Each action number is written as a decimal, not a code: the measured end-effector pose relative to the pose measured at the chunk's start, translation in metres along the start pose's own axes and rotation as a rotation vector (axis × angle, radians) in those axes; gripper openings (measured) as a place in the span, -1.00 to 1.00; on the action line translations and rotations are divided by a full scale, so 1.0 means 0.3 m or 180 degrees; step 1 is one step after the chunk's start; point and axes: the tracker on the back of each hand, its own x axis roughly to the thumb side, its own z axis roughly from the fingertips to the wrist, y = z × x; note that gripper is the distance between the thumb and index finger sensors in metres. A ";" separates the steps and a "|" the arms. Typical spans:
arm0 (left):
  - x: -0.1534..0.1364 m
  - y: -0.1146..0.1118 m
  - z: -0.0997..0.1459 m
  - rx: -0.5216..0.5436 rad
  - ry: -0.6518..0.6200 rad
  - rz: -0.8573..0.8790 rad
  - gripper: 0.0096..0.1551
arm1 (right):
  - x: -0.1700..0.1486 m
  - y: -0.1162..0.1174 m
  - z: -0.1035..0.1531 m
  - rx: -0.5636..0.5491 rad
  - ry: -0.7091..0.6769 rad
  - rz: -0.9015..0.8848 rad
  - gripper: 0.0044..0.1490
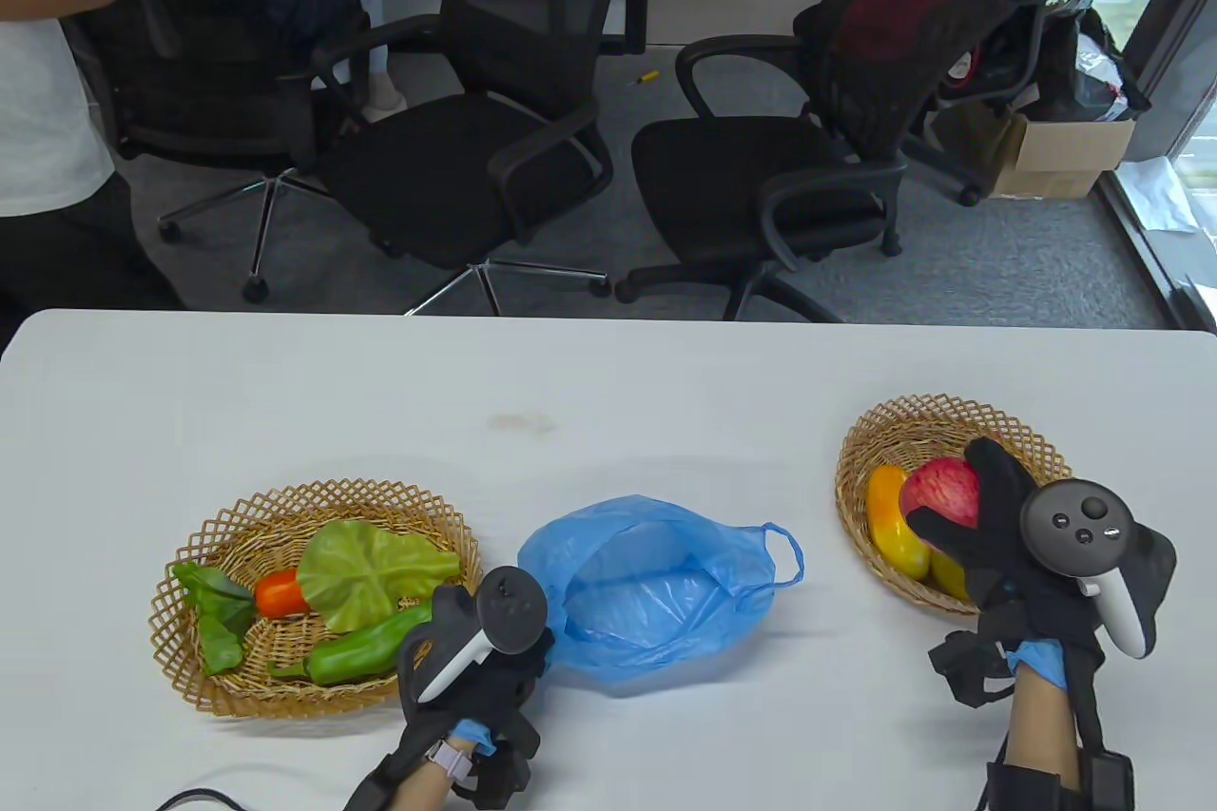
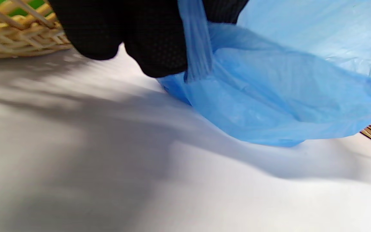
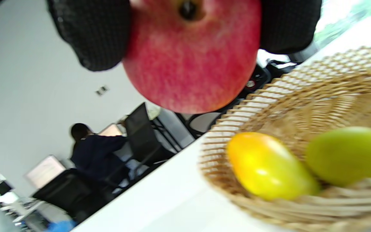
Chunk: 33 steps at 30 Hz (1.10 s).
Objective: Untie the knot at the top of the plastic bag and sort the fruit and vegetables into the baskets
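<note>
The right hand [image 1: 1008, 535] reaches forward over the right wicker basket [image 1: 894, 433], its gloved fingers [image 3: 89, 35] curled round a red apple [image 3: 192, 54] and holding it above the basket's contents — a yellow-orange mango [image 3: 266, 166] and a greenish fruit [image 3: 346, 154] lying side by side. In the table view the tracker hides most of the greenish fruit, and whether the apple touches the fruit below cannot be told.

The left hand [image 1: 475, 649] sits low between the left wicker basket [image 1: 190, 659] and the blue plastic bag [image 1: 656, 588], which lies open and slack on the white table [image 1: 608, 393]. Its fingertips [image 2: 159, 48] pinch a strip of the bag's edge — the tracker covers them from above. The left basket holds a lettuce leaf [image 1: 366, 573], a green pepper [image 1: 366, 649], an orange-red vegetable [image 1: 280, 594] partly hidden under the lettuce, and a dark green leaf [image 1: 214, 616].
</note>
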 end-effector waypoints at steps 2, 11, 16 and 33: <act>0.000 0.000 0.000 0.0001 0.0000 -0.0004 -0.36 | -0.041 0.029 -0.009 -0.0069 0.0163 0.0129 0.16; 0.002 -0.001 0.000 0.0001 -0.0008 -0.0016 -0.36 | -0.126 0.135 -0.065 -0.0335 0.0562 0.0298 0.13; 0.004 -0.001 0.001 0.0014 -0.0021 -0.0017 -0.36 | -0.138 0.183 -0.093 -0.0352 0.0671 0.0432 0.12; 0.017 0.006 0.005 0.0047 -0.0069 0.0018 -0.35 | -0.139 0.252 -0.150 -0.0224 0.0957 0.0480 0.13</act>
